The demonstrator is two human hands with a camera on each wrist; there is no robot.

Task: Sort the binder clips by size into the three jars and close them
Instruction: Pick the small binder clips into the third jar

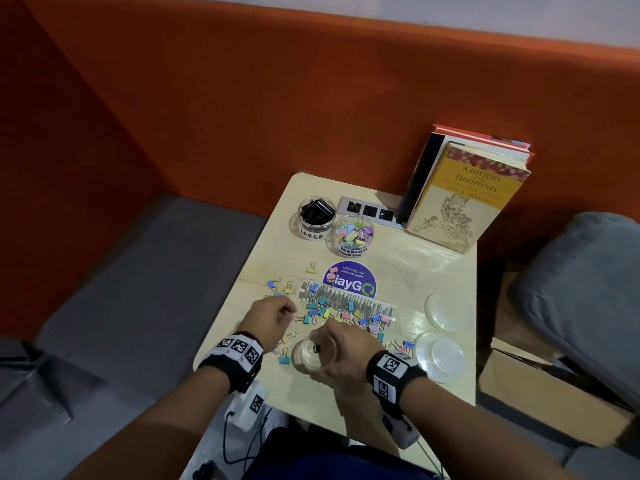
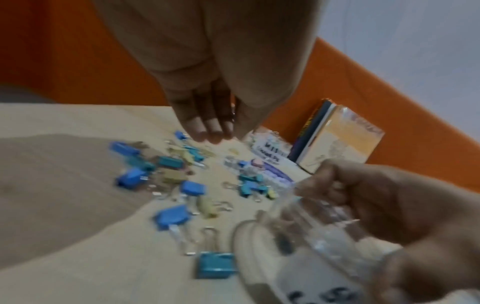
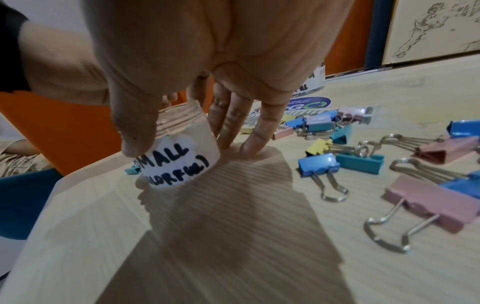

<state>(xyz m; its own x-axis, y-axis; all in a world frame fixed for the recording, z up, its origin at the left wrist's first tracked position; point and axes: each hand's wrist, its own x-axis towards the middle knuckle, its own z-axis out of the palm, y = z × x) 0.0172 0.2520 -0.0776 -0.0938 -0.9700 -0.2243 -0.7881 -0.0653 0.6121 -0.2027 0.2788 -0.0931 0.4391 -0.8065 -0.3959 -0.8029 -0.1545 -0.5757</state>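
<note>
My right hand grips the clear open jar labelled SMALL near the table's front edge, thumb on its label and fingers behind; the jar tilts and one small dark piece shows inside. Just left of it, my left hand hovers over scattered pastel binder clips, fingertips drawn against the thumb with a thin metal glint between them. The open LARGE jar holds black clips. The open MEDIUM jar holds coloured ones. The left wrist view is blurred.
Two clear lids lie at the right of the pale wooden table. Books lean on the orange wall behind a socket strip. A round purple sticker lies mid-table.
</note>
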